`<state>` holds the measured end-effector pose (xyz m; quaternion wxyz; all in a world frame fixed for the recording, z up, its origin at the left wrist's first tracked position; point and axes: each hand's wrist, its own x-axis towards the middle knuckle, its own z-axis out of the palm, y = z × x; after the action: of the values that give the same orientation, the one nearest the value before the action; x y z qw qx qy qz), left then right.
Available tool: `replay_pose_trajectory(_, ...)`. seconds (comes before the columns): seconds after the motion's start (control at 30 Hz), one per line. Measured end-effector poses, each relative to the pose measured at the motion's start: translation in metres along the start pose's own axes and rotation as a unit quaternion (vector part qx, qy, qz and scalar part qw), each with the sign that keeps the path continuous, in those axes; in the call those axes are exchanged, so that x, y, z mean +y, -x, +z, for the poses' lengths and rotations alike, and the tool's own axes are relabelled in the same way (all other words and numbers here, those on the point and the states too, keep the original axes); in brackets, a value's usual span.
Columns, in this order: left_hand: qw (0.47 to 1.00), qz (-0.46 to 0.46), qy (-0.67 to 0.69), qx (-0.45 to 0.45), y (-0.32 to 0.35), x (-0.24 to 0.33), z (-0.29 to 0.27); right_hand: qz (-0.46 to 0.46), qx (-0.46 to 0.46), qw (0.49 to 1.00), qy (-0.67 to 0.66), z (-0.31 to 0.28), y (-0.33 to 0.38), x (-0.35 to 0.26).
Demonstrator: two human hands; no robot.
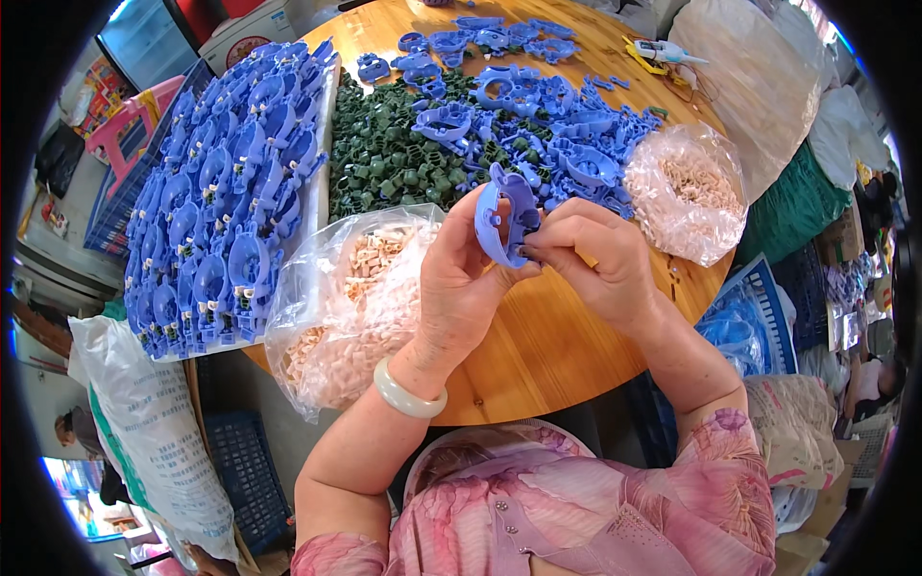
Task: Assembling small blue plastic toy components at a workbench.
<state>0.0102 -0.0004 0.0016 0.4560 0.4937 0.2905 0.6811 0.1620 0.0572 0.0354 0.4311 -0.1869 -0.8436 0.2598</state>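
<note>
A curved blue plastic shell part (506, 213) is held up over the near side of the table. My left hand (459, 278) grips it from the left, with fingers behind it and the thumb at its lower edge. Close against its lower right side, my right hand (600, 261) is closed in a pinch. Dark bits show inside the shell near those fingertips, but what they pinch is too small to make out. Just left of my left wrist lies a clear bag of small pale pink pieces (360, 307). Beyond my hands spreads a pile of dark green plastic pieces (389, 154).
Loose blue plastic parts (586, 130) cover much of the round wooden table (547, 370). On the left, rows of blue assemblies (216, 192) fill a white-edged board. Another bag of pale pieces (687, 187) sits at the right rim, with a glue gun (663, 51) farther back.
</note>
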Motion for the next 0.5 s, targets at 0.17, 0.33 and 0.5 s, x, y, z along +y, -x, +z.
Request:
replay_pose_trajectory(0.17,1.000,-0.022,0.000,0.017,0.000,-0.005,0.004,0.007,-0.014,1.000,0.004,-0.009,0.001,-0.001)
replay_pose_trajectory(0.33,0.992,-0.050,0.061,0.101,0.000,-0.005,0.000,0.105,0.007,0.994,-0.005,-0.032,-0.007,-0.004)
replay_pose_trajectory(0.5,0.988,-0.068,0.104,0.090,-0.002,0.000,0.003,0.183,0.052,0.913,0.360,-0.119,0.002,0.072)
